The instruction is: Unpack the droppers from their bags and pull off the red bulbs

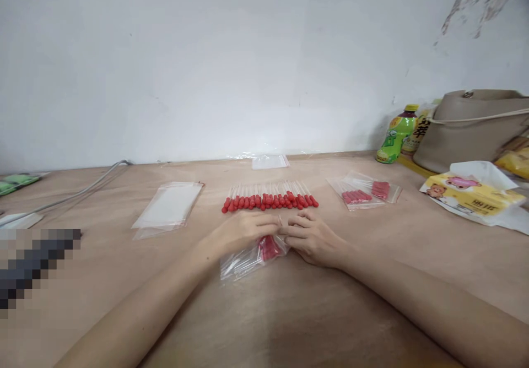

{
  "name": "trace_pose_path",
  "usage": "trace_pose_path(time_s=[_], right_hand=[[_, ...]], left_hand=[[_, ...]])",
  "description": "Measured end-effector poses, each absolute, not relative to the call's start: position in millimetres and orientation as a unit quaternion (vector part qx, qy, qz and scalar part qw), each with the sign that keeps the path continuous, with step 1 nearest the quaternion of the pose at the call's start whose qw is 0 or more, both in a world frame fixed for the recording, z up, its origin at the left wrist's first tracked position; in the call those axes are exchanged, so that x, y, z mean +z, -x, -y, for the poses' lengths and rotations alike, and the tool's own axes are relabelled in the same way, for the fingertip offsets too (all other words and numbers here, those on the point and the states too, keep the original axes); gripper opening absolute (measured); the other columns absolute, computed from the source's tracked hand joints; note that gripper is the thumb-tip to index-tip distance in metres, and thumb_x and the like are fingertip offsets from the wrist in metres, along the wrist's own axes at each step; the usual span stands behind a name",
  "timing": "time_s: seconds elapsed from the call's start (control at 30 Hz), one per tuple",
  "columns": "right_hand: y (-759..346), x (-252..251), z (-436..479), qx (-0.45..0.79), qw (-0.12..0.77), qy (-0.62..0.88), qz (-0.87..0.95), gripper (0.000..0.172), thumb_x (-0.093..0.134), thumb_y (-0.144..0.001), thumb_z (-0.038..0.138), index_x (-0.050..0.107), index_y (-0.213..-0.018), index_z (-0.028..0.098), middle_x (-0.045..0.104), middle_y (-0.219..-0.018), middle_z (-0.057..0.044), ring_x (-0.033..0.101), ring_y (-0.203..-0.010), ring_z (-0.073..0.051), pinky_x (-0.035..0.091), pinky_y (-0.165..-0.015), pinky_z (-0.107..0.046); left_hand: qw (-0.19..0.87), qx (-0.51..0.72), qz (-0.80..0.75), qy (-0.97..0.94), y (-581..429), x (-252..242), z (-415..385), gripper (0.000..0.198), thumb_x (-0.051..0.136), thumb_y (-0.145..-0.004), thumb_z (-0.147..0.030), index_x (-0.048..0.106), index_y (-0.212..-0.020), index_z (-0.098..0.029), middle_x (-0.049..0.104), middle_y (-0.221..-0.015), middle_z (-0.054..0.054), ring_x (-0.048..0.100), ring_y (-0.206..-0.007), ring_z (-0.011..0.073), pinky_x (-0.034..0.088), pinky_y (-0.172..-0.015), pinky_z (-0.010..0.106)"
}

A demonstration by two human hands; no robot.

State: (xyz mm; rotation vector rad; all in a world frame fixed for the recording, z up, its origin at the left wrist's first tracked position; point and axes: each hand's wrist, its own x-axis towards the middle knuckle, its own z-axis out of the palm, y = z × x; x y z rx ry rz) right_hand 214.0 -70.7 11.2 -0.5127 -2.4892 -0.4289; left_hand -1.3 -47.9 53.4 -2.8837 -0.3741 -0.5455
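A clear plastic bag (241, 263) lies slanted on the table close to me, with red-tipped white sticks inside. My left hand (250, 227) reaches over it, fingers closed at the bag's right end. From the other side, my right hand (316, 241) pinches that same end, its fingertips almost meeting those of the left. The fingers partly cover the bag's edge, and whether it is sealed cannot be seen. Just beyond both hands, a row of loose red-tipped sticks (268, 200) lies with the red ends towards me.
Flat clear bags (170, 205) are stacked at left, and more bags (270, 162) lie by the wall. Two filled bags (357, 196) overlap at right. Farther right are a green bottle (397, 134), a beige handbag (475, 128) and a yellow-white packet (475, 194). A grey cable (91, 185) crosses the left.
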Motion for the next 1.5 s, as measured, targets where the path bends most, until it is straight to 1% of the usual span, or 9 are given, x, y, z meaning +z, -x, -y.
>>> trace_pose_path(time_s=[0.1, 0.2, 0.37, 0.57, 0.67, 0.9, 1.13, 1.3, 1.5], right_hand=[[-218.3, 13.8, 72.2, -0.093, 0.254, 0.240, 0.932, 0.015, 0.044, -0.085, 0.018, 0.056, -0.076, 0.018, 0.062, -0.081, -0.002, 0.047, -0.080, -0.015, 0.030, -0.072, -0.030], [-221.8, 19.0, 76.8, 0.017, 0.249, 0.298, 0.921, 0.012, 0.053, -0.081, 0.028, 0.058, -0.084, 0.018, 0.059, -0.080, -0.003, 0.048, -0.078, -0.016, 0.033, -0.073, -0.031], [-218.4, 18.2, 77.5, 0.165, 0.305, 0.350, 0.870, 0.021, 0.041, -0.087, 0.020, 0.062, -0.093, 0.022, 0.062, -0.082, -0.002, 0.051, -0.080, -0.015, 0.039, -0.073, -0.028], [-207.1, 7.4, 71.7, 0.201, 0.329, 0.358, 0.850, 0.018, 0.048, -0.084, 0.022, 0.066, -0.088, 0.020, 0.066, -0.079, -0.003, 0.055, -0.074, -0.015, 0.040, -0.073, -0.029], [-205.3, 8.4, 72.4, 0.198, 0.302, 0.378, 0.853, 0.020, 0.048, -0.085, 0.028, 0.065, -0.091, 0.020, 0.066, -0.082, -0.004, 0.055, -0.078, -0.017, 0.040, -0.075, -0.031], [-210.2, 10.7, 71.6, 0.244, 0.259, 0.405, 0.842, 0.032, 0.037, -0.089, 0.036, 0.056, -0.111, 0.022, 0.059, -0.107, -0.007, 0.049, -0.102, -0.022, 0.034, -0.089, -0.041], [-212.7, 6.7, 73.1, 0.321, 0.319, 0.372, 0.810, 0.025, 0.053, -0.081, 0.042, 0.054, -0.092, 0.020, 0.059, -0.091, -0.002, 0.052, -0.083, -0.015, 0.041, -0.078, -0.031], [-211.6, 1.8, 72.7, 0.320, 0.332, 0.365, 0.809, 0.037, 0.063, -0.074, 0.036, 0.053, -0.107, 0.021, 0.059, -0.101, -0.004, 0.053, -0.089, -0.017, 0.041, -0.079, -0.032], [-209.0, 9.2, 77.5, 0.341, 0.340, 0.330, 0.812, 0.025, 0.051, -0.082, 0.027, 0.058, -0.105, 0.021, 0.062, -0.097, -0.004, 0.056, -0.087, -0.017, 0.044, -0.078, -0.031]], left_hand=[[0.131, -0.172, 0.148, 0.965, 11.2, 68.7, 46.8, 0.030, 0.027, -0.090, -0.008, 0.055, -0.097, -0.016, 0.059, -0.108, 0.006, 0.057, -0.093, 0.0144, 0.046, -0.077, 0.024], [0.100, -0.137, 0.184, 0.968, 11.9, 73.1, 47.2, 0.030, 0.029, -0.090, -0.008, 0.055, -0.100, -0.019, 0.057, -0.112, 0.003, 0.058, -0.093, 0.0137, 0.046, -0.078, 0.024], [-0.010, -0.156, 0.287, 0.945, 8.1, 60.6, 52.9, 0.026, 0.038, -0.090, -0.019, 0.047, -0.114, -0.023, 0.056, -0.113, 0.003, 0.056, -0.099, 0.0158, 0.044, -0.085, 0.029], [-0.131, -0.199, 0.376, 0.895, 22.0, 39.1, 92.6, 0.052, 0.052, -0.082, -0.040, 0.033, -0.127, -0.022, 0.048, -0.126, 0.009, 0.048, -0.112, 0.0234, 0.041, -0.093, 0.039], [-0.166, -0.213, 0.391, 0.880, 24.5, 28.4, 104.1, 0.055, 0.051, -0.082, -0.038, 0.028, -0.130, -0.024, 0.047, -0.127, 0.009, 0.047, -0.113, 0.0242, 0.039, -0.094, 0.041], [-0.253, -0.272, 0.390, 0.843, 18.2, 15.8, 90.7, 0.051, 0.055, -0.080, -0.031, 0.033, -0.126, -0.023, 0.053, -0.118, 0.007, 0.050, -0.109, 0.0216, 0.041, -0.093, 0.038], [-0.225, -0.252, 0.398, 0.852, 17.3, 20.6, 93.7, 0.045, 0.055, -0.080, -0.034, 0.040, -0.121, -0.024, 0.053, -0.118, 0.006, 0.051, -0.108, 0.0215, 0.042, -0.092, 0.037], [-0.223, -0.238, 0.410, 0.852, 17.2, 20.4, 92.7, 0.043, 0.055, -0.080, -0.034, 0.042, -0.120, -0.023, 0.052, -0.121, 0.007, 0.049, -0.110, 0.0220, 0.041, -0.094, 0.038], [-0.217, -0.229, 0.404, 0.859, 18.6, 20.7, 90.7, 0.043, 0.053, -0.081, -0.036, 0.043, -0.122, -0.024, 0.051, -0.123, 0.007, 0.048, -0.111, 0.0236, 0.039, -0.094, 0.041]])
